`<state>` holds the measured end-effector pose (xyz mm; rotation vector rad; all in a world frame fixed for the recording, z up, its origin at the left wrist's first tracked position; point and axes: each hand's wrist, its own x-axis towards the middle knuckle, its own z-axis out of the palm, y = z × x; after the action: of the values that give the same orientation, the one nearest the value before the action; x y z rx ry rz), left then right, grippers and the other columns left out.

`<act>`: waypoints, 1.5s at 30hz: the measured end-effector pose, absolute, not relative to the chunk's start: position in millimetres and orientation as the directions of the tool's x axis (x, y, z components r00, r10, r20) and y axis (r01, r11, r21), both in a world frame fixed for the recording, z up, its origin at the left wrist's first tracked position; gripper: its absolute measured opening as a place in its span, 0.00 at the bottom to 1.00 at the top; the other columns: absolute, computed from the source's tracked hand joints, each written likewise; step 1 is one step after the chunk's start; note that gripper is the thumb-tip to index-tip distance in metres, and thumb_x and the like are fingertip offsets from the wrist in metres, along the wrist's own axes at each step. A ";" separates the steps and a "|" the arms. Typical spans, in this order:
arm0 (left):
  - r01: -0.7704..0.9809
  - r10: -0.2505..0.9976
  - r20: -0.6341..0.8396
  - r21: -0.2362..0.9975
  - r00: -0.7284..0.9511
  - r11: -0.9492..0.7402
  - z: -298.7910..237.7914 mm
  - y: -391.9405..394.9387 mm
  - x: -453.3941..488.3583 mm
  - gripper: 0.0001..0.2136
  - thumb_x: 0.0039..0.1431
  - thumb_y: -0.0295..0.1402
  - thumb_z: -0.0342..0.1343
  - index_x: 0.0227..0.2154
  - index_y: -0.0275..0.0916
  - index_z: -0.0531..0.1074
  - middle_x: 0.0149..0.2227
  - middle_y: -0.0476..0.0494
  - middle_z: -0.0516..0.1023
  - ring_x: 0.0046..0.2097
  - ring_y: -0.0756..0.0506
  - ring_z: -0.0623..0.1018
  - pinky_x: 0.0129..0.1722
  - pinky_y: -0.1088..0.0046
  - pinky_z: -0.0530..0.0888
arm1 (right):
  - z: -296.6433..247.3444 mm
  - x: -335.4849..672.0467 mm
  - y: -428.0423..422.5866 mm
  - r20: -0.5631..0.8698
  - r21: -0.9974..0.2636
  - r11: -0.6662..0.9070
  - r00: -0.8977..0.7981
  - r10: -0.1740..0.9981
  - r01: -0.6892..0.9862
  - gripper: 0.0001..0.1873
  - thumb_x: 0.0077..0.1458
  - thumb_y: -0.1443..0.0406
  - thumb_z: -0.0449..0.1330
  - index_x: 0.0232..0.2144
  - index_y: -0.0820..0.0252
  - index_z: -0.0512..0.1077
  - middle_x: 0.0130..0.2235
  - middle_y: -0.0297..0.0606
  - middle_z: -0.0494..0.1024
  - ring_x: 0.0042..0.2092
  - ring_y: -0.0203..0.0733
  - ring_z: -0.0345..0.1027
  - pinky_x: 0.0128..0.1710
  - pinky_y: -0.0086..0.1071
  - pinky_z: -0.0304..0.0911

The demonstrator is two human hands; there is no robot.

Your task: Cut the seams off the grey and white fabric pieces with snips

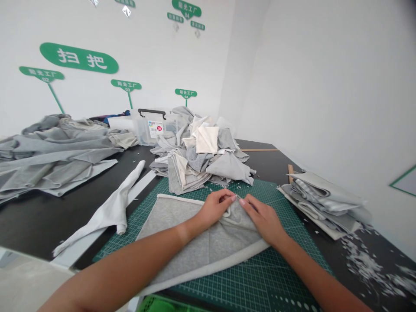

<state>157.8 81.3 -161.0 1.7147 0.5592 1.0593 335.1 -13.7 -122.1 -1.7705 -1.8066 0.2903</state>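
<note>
A grey marled jersey panel (195, 247) with pale binding along its edges lies flat on a green cutting mat (286, 277), at the mat's middle. It makes a rough wedge, its long axis running from 8 o'clock to 2 o'clock, its narrow end pointing toward 1 o'clock. There the left hand (214, 209) and right hand (261, 219), nearly touching, both pinch the fabric between finger and thumb

At ten o'clock you can read 扫把 on a big green sign (79, 58). The smaller green signs (126, 85) read 阳光工厂, numbered 02, 03 and 04.
</note>
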 end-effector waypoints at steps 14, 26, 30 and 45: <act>-0.128 0.768 0.381 0.920 0.515 -0.371 -157.7 79.4 157.2 0.14 0.62 0.42 0.57 0.38 0.36 0.78 0.29 0.49 0.73 0.30 0.51 0.68 0.31 0.77 0.63 | -127.5 335.4 -10.6 0.223 -0.548 0.061 0.075 0.972 0.834 0.24 0.69 0.45 0.45 0.30 0.54 0.60 0.25 0.26 0.67 0.29 0.38 0.63 0.32 0.29 0.50; -0.139 0.773 0.350 0.935 0.529 -0.328 -158.8 80.0 157.3 0.16 0.60 0.45 0.59 0.36 0.35 0.78 0.28 0.49 0.73 0.29 0.51 0.68 0.30 0.76 0.62 | -127.8 332.1 -11.0 0.233 -0.534 0.078 0.058 0.971 0.842 0.23 0.69 0.47 0.45 0.29 0.55 0.60 0.25 0.27 0.68 0.29 0.38 0.63 0.30 0.29 0.48; -0.148 0.773 0.347 0.936 0.531 -0.319 -161.8 81.6 158.0 0.14 0.60 0.43 0.59 0.36 0.35 0.78 0.28 0.49 0.73 0.30 0.51 0.67 0.30 0.77 0.62 | -129.7 332.7 -10.5 0.215 -0.525 0.068 0.055 0.975 0.848 0.23 0.69 0.46 0.45 0.30 0.54 0.60 0.25 0.27 0.67 0.29 0.39 0.64 0.31 0.29 0.48; -0.178 0.772 0.340 0.940 0.536 -0.291 -159.1 79.9 157.9 0.16 0.59 0.45 0.60 0.34 0.34 0.77 0.27 0.49 0.72 0.29 0.51 0.67 0.30 0.76 0.62 | -129.7 330.5 -11.1 0.242 -0.565 0.113 0.033 0.970 0.817 0.22 0.70 0.48 0.44 0.29 0.54 0.59 0.26 0.28 0.66 0.29 0.39 0.63 0.32 0.29 0.51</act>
<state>157.9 79.9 -159.1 1.6053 0.5173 1.0135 330.5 -11.1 -129.7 -1.7359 -1.8161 0.3390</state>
